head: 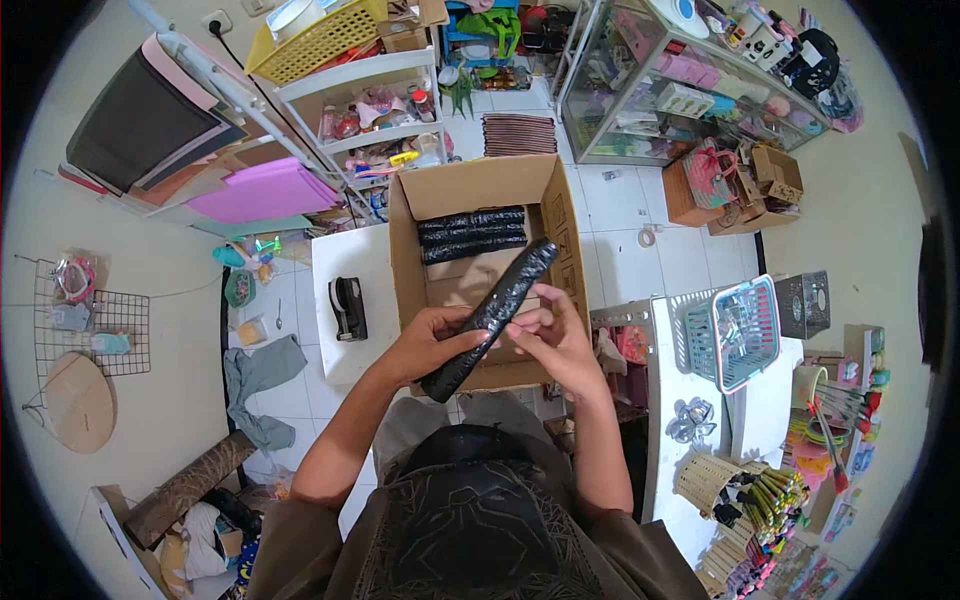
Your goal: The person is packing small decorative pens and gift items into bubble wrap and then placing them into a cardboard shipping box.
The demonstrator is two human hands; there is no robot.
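Note:
A long roll wrapped in shiny black plastic (499, 307) lies slantwise over an open cardboard box (472, 180). My left hand (431, 341) grips its lower part, the thumb on top. Beside its middle is my right hand (553, 341), thumb and fingertips near the roll's right side and the other fingers apart; whether it presses on the roll is hard to tell. Inside the box, several similar black wrapped rolls (472, 234) lie side by side against the far wall.
A black tape dispenser (348, 309) stands on a white table (324, 259) left of the box. To the right, a light-blue plastic basket (731, 334) sits on a white surface (667, 480). A glass display case (630, 82) and a white shelf rack (360, 146) stand beyond.

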